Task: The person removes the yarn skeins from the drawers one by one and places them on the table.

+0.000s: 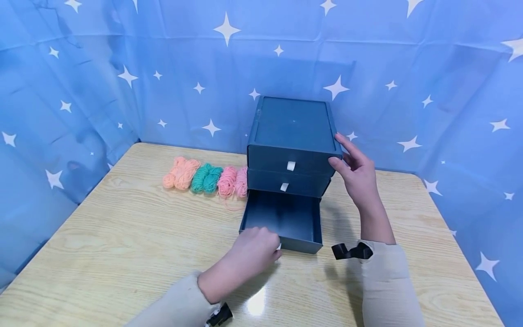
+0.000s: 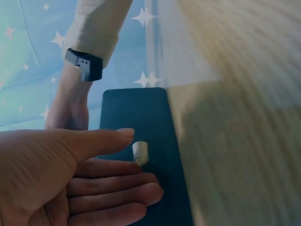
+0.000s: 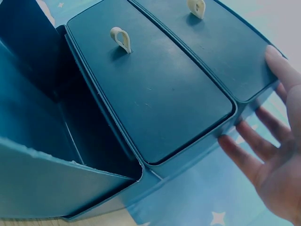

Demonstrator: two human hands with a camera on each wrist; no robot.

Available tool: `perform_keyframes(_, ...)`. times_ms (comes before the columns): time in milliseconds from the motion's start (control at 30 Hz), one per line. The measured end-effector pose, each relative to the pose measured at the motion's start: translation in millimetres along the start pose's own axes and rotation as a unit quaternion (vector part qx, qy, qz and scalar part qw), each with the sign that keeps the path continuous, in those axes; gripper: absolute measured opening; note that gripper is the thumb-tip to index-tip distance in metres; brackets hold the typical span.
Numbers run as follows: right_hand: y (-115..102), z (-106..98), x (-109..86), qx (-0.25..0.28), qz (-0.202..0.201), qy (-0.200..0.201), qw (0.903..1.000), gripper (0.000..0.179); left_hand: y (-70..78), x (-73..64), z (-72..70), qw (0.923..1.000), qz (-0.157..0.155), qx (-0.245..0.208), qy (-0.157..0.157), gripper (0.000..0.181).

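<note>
A dark blue drawer cabinet (image 1: 294, 125) stands at the table's back with its bottom drawer (image 1: 286, 215) pulled out; the drawer's visible inside holds nothing. My left hand (image 1: 255, 250) is at that drawer's front. In the left wrist view, its thumb and fingers lie apart on either side of the white pull tab (image 2: 140, 153), without visibly pinching it. My right hand (image 1: 359, 175) rests on the cabinet's right edge. In the right wrist view, its thumb (image 3: 282, 66) touches the front corner and its spread fingers touch the side. The upper two drawers are closed.
Left of the cabinet lie yarn bundles in a row: peach (image 1: 181, 172), teal (image 1: 207, 178), pink (image 1: 227, 181) and light pink (image 1: 241, 182). A loose pink strand trails on the wooden table (image 1: 135, 236). Behind hangs a blue curtain (image 1: 180, 68) with white stars.
</note>
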State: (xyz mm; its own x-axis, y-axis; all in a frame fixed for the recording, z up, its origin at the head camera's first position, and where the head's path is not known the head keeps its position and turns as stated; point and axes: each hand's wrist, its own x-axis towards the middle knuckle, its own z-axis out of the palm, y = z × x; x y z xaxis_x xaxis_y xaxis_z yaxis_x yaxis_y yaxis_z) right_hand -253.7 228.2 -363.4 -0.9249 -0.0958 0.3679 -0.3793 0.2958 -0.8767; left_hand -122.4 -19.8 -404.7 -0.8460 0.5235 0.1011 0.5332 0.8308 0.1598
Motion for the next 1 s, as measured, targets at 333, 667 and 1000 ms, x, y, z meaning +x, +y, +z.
perform_keyframes(333, -4, 0, -0.6, 0.012, 0.003, -0.002, 0.9999, 0.054, 5.3, -1.7, 7.3, 0.9986, -0.037, 0.021, 0.03, 0.042)
perform_keyframes(667, -2, 1, 0.0, 0.011, 0.007, 0.0, 0.9999, 0.053, 4.6, 0.2, 12.6, 0.9986, -0.036, 0.013, 0.037, 0.049)
perform_keyframes(1000, 1, 0, 0.2, 0.018, 0.0, 0.001, 0.9998, 0.054, -1.9, 6.6, 15.3, 0.9987, -0.029, 0.007, 0.041, 0.05)
